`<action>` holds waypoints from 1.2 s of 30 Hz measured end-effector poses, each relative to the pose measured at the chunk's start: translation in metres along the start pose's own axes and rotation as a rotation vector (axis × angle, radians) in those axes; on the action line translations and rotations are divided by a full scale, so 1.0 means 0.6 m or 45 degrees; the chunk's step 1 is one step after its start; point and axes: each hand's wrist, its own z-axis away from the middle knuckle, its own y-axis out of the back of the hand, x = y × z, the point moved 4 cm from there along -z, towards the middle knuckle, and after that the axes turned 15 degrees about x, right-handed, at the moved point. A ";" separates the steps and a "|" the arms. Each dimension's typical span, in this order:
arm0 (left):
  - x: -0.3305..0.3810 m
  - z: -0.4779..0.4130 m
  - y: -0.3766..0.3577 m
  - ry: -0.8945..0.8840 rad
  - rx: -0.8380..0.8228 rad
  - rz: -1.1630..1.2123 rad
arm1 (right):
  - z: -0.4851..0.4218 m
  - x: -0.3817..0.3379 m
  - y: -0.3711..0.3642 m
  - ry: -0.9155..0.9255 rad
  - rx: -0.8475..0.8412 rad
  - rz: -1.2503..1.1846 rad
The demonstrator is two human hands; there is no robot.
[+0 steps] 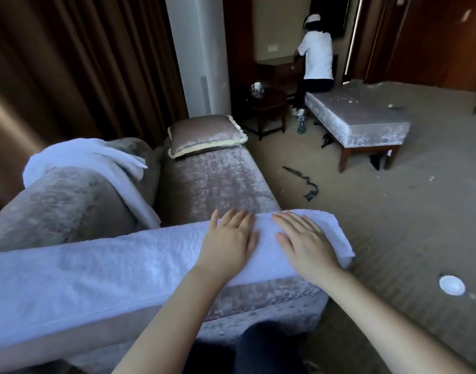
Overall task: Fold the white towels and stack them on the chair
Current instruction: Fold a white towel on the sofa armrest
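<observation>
On one chair (218, 179), the near towel (123, 263) of two is being pressed flat along an arm by the left hand (228, 238) and right hand (304, 241), fingers straight, the far towel (77, 155) lying draped behind.

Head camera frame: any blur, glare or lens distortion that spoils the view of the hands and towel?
Head view: left hand and right hand are sharp, flat on the near white towel, which shows a bluish cast but no glare. Head view: wide-angle distortion tilts the white column and brown curtain, whose left edge blurs. Head view: the distant person is soft.
</observation>
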 end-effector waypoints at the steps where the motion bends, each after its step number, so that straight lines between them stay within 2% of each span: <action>1: 0.005 0.000 -0.006 0.017 -0.026 0.018 | 0.000 0.001 0.002 0.006 -0.025 -0.053; 4: 0.005 0.002 -0.019 0.078 -0.103 0.050 | -0.018 0.027 0.015 -0.075 -0.098 -0.275; 7: 0.008 0.004 -0.020 0.041 -0.062 0.009 | -0.054 0.091 0.013 -0.289 -0.115 -0.393; 10: 0.011 0.008 -0.021 0.051 -0.061 0.000 | -0.069 0.153 -0.009 -0.574 -0.418 -0.500; 13: 0.012 0.007 -0.016 0.054 -0.040 -0.001 | -0.076 0.182 -0.013 -0.674 -0.570 -0.514; 20: 0.009 0.005 -0.018 0.056 0.032 -0.003 | -0.075 0.212 0.042 -0.825 -0.433 -0.821; 24: 0.010 0.005 -0.018 0.041 0.043 0.011 | -0.044 0.227 0.052 -1.010 -0.558 -0.866; 26: 0.010 0.004 -0.018 0.042 0.044 0.019 | -0.032 0.234 0.063 -1.039 -0.587 -0.764; 32: 0.017 0.005 -0.001 -0.001 0.135 0.055 | -0.057 0.202 0.144 -0.907 -0.440 -0.622; 34: 0.018 0.005 0.009 0.001 0.216 0.151 | -0.077 0.163 0.180 -0.844 -0.400 -0.619; 36: 0.019 0.001 0.038 0.188 0.349 0.445 | -0.099 0.113 0.211 -0.776 -0.370 -0.618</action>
